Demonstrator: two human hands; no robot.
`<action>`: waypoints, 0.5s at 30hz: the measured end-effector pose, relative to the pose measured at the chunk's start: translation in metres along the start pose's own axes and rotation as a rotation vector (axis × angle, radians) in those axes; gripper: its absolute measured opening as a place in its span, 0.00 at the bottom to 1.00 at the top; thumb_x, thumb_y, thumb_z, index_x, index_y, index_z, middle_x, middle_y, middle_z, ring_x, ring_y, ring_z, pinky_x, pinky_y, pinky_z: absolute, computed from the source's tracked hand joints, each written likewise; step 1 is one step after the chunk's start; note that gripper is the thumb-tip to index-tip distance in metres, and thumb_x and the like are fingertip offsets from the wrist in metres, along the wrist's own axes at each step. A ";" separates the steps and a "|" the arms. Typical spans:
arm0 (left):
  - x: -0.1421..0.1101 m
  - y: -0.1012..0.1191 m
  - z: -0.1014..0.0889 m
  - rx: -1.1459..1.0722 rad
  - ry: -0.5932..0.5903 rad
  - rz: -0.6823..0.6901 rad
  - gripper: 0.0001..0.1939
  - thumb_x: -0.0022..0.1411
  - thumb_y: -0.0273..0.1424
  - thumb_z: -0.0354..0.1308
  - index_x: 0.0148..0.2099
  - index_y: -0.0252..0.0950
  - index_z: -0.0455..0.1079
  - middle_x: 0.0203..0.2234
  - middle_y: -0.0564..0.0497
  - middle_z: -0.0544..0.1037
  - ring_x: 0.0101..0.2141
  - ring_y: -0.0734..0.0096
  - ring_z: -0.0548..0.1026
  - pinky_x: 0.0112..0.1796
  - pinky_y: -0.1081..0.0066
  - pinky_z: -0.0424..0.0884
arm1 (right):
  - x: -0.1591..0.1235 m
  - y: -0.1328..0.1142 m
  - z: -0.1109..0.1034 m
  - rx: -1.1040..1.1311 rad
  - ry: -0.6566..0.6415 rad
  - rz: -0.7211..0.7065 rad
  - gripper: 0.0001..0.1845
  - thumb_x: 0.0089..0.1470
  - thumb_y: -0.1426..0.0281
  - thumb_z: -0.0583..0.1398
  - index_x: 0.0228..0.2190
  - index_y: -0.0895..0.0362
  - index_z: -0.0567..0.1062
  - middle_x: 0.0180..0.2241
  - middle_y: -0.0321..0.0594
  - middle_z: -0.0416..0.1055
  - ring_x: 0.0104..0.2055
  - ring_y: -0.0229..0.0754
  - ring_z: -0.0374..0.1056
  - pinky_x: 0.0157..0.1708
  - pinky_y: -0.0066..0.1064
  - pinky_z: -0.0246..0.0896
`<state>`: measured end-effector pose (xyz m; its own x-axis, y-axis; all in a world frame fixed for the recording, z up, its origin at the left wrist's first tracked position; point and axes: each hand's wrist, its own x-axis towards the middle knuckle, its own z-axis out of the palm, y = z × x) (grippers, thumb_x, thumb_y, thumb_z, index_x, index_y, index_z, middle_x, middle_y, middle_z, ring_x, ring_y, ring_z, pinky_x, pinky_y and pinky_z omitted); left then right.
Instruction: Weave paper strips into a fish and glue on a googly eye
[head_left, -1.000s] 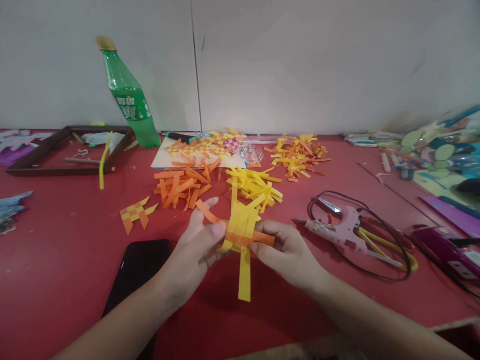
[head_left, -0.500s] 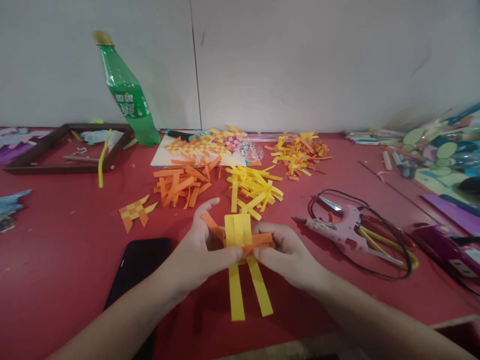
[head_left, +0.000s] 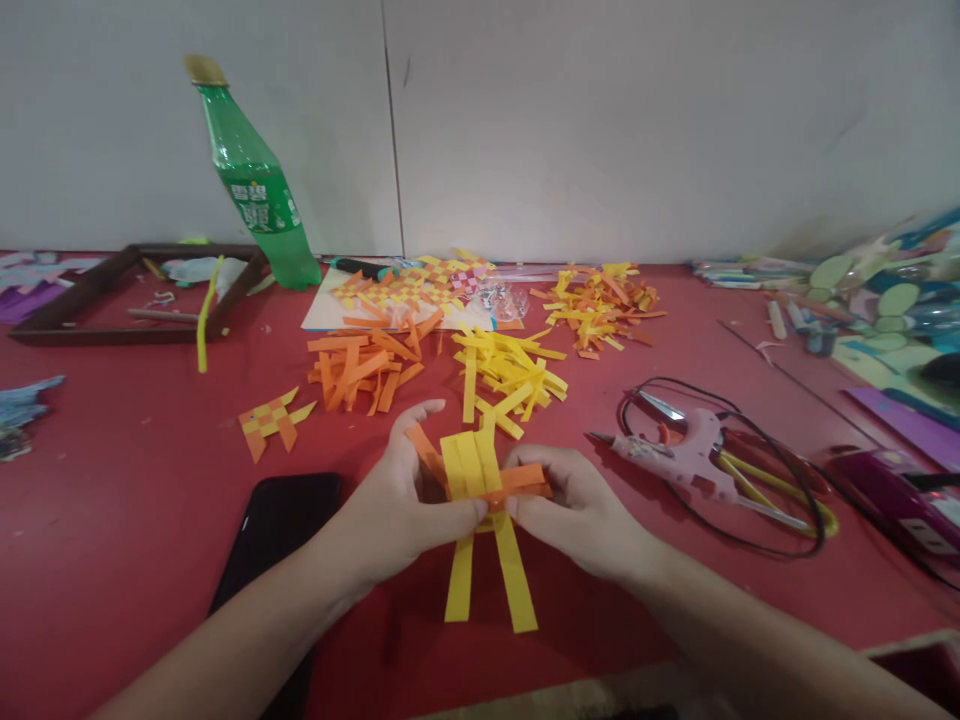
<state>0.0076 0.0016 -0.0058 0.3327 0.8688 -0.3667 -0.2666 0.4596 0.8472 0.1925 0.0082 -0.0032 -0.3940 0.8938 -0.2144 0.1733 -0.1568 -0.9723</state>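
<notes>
Between my two hands is a weave of yellow and orange paper strips [head_left: 470, 465], held just above the red table. My left hand [head_left: 409, 505] pinches its left side, thumb on the front and index finger raised. My right hand [head_left: 566, 505] grips the right side around the orange strip ends, its thumb close to the left thumb. Two yellow ends hang down and spread apart; others point up. Behind the hands lie a pile of yellow strips [head_left: 510, 370] and a pile of orange strips [head_left: 349, 372]. A finished-looking woven paper fish [head_left: 274, 422] rests to the left.
A black phone [head_left: 281, 530] lies under my left forearm. At right are a pink glue gun [head_left: 686, 455] with its looped cord and a magenta power strip [head_left: 892, 500]. A green bottle [head_left: 259, 190] and a dark frame [head_left: 67, 300] stand back left; mixed paper pieces [head_left: 604, 300] lie behind.
The hanging yellow ends have swung left and now splay wider. The upper yellow strips have tilted and fanned slightly. Both hands keep nearly the same place.
</notes>
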 end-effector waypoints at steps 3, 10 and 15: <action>-0.001 0.001 0.001 0.049 0.023 -0.008 0.51 0.48 0.24 0.71 0.66 0.43 0.43 0.31 0.56 0.78 0.34 0.68 0.79 0.40 0.66 0.71 | 0.000 0.001 0.001 0.016 -0.022 -0.014 0.09 0.45 0.66 0.61 0.22 0.57 0.65 0.20 0.30 0.57 0.22 0.31 0.50 0.22 0.25 0.46; -0.001 0.008 0.004 -0.052 0.125 0.023 0.45 0.48 0.22 0.71 0.62 0.41 0.49 0.32 0.55 0.80 0.33 0.71 0.78 0.37 0.72 0.71 | 0.001 0.014 -0.003 -0.291 0.315 -0.616 0.11 0.50 0.74 0.59 0.35 0.53 0.62 0.36 0.37 0.62 0.37 0.40 0.63 0.36 0.33 0.64; 0.002 0.007 0.002 -0.049 0.145 0.010 0.42 0.47 0.21 0.69 0.60 0.41 0.51 0.30 0.57 0.78 0.29 0.73 0.77 0.33 0.74 0.69 | 0.000 0.014 -0.012 -0.901 0.426 -1.023 0.19 0.48 0.73 0.64 0.42 0.51 0.67 0.47 0.44 0.60 0.51 0.50 0.60 0.51 0.46 0.58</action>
<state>0.0081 0.0059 0.0003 0.1965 0.8894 -0.4127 -0.3144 0.4558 0.8327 0.2053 0.0110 -0.0158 -0.4251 0.5298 0.7339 0.5512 0.7946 -0.2543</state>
